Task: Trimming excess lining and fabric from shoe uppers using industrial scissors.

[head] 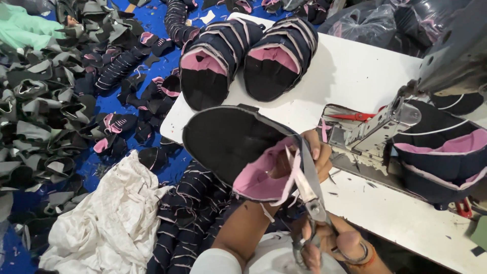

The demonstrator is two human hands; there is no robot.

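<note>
My left hand grips a black shoe upper with a pink lining, held up over the near edge of the white table. My right hand is closed in the handles of metal scissors. The blades point up and lie against the pink edge of the upper, just beside my left fingers. A loose pink strip hangs at the blades.
Two stacks of navy and pink uppers lie on the table's far side. A sewing machine stands at right with more uppers and red snips. More uppers, white cloth and dark cut pieces lie below.
</note>
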